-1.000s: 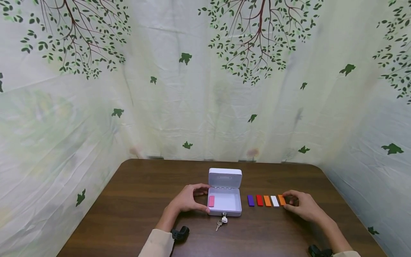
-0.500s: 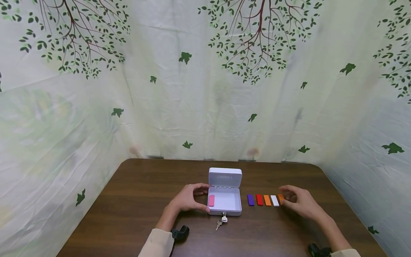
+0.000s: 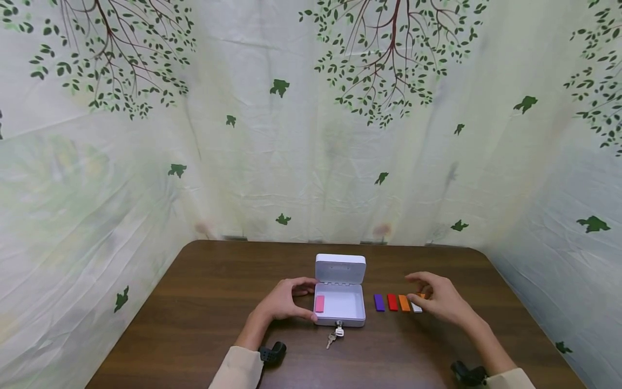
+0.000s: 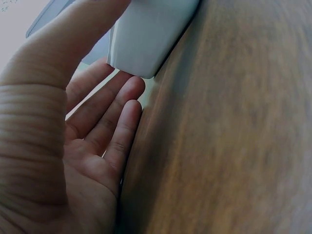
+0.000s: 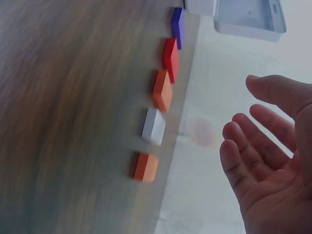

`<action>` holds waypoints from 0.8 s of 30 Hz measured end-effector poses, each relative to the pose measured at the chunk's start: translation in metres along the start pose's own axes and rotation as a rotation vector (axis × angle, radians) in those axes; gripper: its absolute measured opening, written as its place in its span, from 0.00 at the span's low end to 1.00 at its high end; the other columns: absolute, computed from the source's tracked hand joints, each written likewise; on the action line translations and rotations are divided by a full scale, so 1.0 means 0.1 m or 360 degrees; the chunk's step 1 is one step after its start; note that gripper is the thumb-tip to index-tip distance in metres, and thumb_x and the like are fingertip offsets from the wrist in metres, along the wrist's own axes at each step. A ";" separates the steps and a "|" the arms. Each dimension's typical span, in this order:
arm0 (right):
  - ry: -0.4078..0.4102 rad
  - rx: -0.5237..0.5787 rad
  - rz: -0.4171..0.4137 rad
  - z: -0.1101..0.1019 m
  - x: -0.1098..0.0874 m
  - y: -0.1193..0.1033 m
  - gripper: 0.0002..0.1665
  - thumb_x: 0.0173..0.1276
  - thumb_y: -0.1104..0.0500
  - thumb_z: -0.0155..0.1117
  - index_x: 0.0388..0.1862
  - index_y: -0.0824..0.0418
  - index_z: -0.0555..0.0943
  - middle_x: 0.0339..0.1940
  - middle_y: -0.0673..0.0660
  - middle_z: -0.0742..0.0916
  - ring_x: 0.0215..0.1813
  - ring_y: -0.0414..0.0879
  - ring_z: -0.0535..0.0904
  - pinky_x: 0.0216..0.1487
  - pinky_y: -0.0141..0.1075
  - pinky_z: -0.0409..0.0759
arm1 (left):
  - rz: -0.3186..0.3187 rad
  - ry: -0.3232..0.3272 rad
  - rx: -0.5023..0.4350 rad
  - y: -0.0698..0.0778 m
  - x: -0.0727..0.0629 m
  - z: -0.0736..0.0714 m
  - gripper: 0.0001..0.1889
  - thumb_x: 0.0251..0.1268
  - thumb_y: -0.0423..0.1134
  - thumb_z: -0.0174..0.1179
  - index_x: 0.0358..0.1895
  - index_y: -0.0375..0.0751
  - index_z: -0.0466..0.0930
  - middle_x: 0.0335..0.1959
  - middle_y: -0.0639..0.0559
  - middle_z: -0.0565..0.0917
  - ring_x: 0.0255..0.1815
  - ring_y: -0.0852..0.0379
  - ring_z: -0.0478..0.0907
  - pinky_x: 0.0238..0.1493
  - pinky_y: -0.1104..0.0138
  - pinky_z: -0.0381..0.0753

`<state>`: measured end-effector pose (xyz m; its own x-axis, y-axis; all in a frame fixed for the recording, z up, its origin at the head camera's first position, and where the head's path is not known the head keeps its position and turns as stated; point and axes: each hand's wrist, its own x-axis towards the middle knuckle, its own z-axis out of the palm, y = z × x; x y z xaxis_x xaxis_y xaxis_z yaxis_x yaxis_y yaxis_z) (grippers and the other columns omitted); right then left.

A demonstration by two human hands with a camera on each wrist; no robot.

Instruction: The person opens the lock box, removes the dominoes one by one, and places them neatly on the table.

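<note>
A white cash box (image 3: 342,305) stands with its lid raised, a pink block (image 3: 319,303) lying inside at the left. My left hand (image 3: 288,301) holds the box's left side, thumb at the front corner and fingers at the back one. To the right runs a row of flat blocks: purple (image 5: 178,28), red (image 5: 171,60), orange (image 5: 162,91), white (image 5: 154,126) and a second orange block (image 5: 146,167). Above the row's right end my right hand (image 3: 441,298) hovers, thumb and fingers apart, nothing between them. In the head view it partly hides the white and end orange blocks.
A key (image 3: 332,339) hangs with a tag from the lock on the box's front. The brown wooden table (image 3: 233,270) carries everything. Behind it and at both sides hangs a leaf-patterned curtain (image 3: 330,162). Each wrist wears a black device (image 3: 273,354).
From beside the end orange block, my right hand has moved left and upward over the row, its thumb and fingers parting. The blocks keep their places. My left hand stays on the box.
</note>
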<state>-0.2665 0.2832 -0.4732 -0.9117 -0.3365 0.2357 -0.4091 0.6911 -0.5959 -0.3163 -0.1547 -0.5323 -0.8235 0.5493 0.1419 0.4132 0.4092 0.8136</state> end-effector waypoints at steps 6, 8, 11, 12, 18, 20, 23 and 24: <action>0.0004 -0.0002 -0.0038 0.07 0.07 -0.11 0.22 0.69 0.51 0.74 0.60 0.52 0.82 0.40 0.49 0.87 0.35 0.34 0.80 0.30 0.32 0.80 | -0.0021 -0.0010 0.0017 0.01 -0.01 0.00 0.44 0.43 0.57 0.84 0.68 0.52 0.77 0.62 0.60 0.83 0.62 0.63 0.81 0.68 0.66 0.78; 0.0008 -0.0007 -0.0048 0.08 0.10 -0.15 0.22 0.68 0.51 0.74 0.59 0.53 0.82 0.40 0.49 0.86 0.34 0.34 0.79 0.30 0.31 0.79 | -0.0025 -0.0010 0.0018 0.02 -0.01 0.00 0.44 0.43 0.57 0.83 0.68 0.51 0.77 0.62 0.60 0.83 0.62 0.62 0.81 0.68 0.65 0.79; 0.0004 -0.0004 -0.0056 0.11 0.14 -0.20 0.22 0.67 0.53 0.75 0.59 0.54 0.83 0.41 0.51 0.87 0.34 0.34 0.79 0.30 0.31 0.79 | -0.0029 -0.0010 0.0022 0.02 -0.01 0.00 0.44 0.43 0.57 0.83 0.68 0.52 0.77 0.62 0.60 0.83 0.62 0.62 0.81 0.68 0.65 0.79; 0.0000 -0.0003 -0.0055 0.11 0.15 -0.21 0.22 0.67 0.53 0.75 0.59 0.54 0.83 0.41 0.52 0.87 0.34 0.34 0.79 0.30 0.31 0.80 | -0.0028 -0.0011 0.0021 0.02 -0.01 0.00 0.44 0.44 0.57 0.83 0.68 0.51 0.77 0.62 0.60 0.83 0.63 0.62 0.81 0.68 0.65 0.79; 0.0001 0.0008 -0.0070 0.16 0.21 -0.30 0.22 0.65 0.54 0.77 0.58 0.53 0.83 0.42 0.49 0.87 0.36 0.35 0.80 0.34 0.31 0.82 | -0.0019 -0.0003 0.0009 0.01 -0.01 0.01 0.44 0.43 0.57 0.84 0.68 0.52 0.77 0.61 0.61 0.83 0.62 0.62 0.81 0.68 0.67 0.78; 0.0006 0.0005 -0.0088 0.18 0.23 -0.32 0.22 0.65 0.54 0.77 0.57 0.53 0.84 0.42 0.47 0.87 0.38 0.36 0.80 0.36 0.31 0.82 | -0.0015 0.0002 0.0006 0.01 -0.01 0.01 0.44 0.42 0.56 0.84 0.67 0.53 0.78 0.61 0.61 0.84 0.62 0.62 0.81 0.68 0.67 0.79; 0.0005 0.0012 -0.0110 0.21 0.26 -0.35 0.22 0.65 0.53 0.77 0.56 0.54 0.84 0.41 0.47 0.86 0.38 0.36 0.80 0.37 0.31 0.83 | -0.0010 0.0007 0.0007 0.00 -0.01 0.00 0.44 0.42 0.56 0.84 0.67 0.53 0.78 0.61 0.61 0.84 0.62 0.62 0.81 0.67 0.67 0.79; 0.0003 0.0013 -0.0119 0.23 0.27 -0.36 0.22 0.65 0.53 0.77 0.56 0.54 0.84 0.41 0.47 0.86 0.38 0.36 0.80 0.37 0.31 0.83 | -0.0010 0.0008 0.0006 0.00 -0.01 0.00 0.44 0.42 0.56 0.84 0.67 0.53 0.78 0.61 0.61 0.84 0.62 0.62 0.81 0.67 0.67 0.79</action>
<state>-0.2759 0.2345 -0.4626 -0.8787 -0.3858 0.2810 -0.4757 0.6588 -0.5828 -0.3156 -0.1549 -0.5324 -0.8279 0.5432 0.1396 0.4095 0.4155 0.8122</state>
